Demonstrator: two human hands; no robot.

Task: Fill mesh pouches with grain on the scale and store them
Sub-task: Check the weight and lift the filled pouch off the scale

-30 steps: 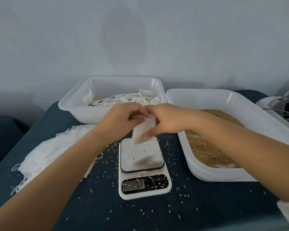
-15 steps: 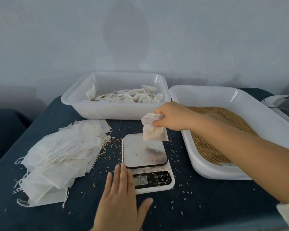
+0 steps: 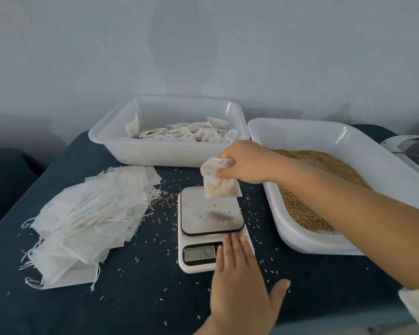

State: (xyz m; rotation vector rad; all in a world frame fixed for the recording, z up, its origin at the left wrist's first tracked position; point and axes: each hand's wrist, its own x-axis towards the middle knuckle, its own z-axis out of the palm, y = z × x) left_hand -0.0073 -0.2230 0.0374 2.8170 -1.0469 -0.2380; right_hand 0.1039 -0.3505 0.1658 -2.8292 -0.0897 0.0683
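My right hand (image 3: 246,162) pinches a small white mesh pouch (image 3: 219,183) by its top, and the pouch hangs above the far edge of the scale's platform. The white digital scale (image 3: 211,221) stands mid-table with a few grains on it and its display lit. My left hand (image 3: 240,284) lies flat with straight fingers, fingertips over the scale's button panel to the right of the display. A white tray of brown grain (image 3: 310,180) is on the right. Another white tray (image 3: 169,131) behind the scale holds several pouches.
A heap of empty white pouches with drawstrings (image 3: 87,218) lies left of the scale on the dark blue tabletop (image 3: 136,298). Loose grains are scattered around the scale. A white device (image 3: 411,146) sits at the far right edge. A pale wall rises behind the trays.
My left hand let go of the pouch, dropped toward me, then slid right onto the scale's button panel. My right hand kept the pouch above the platform.
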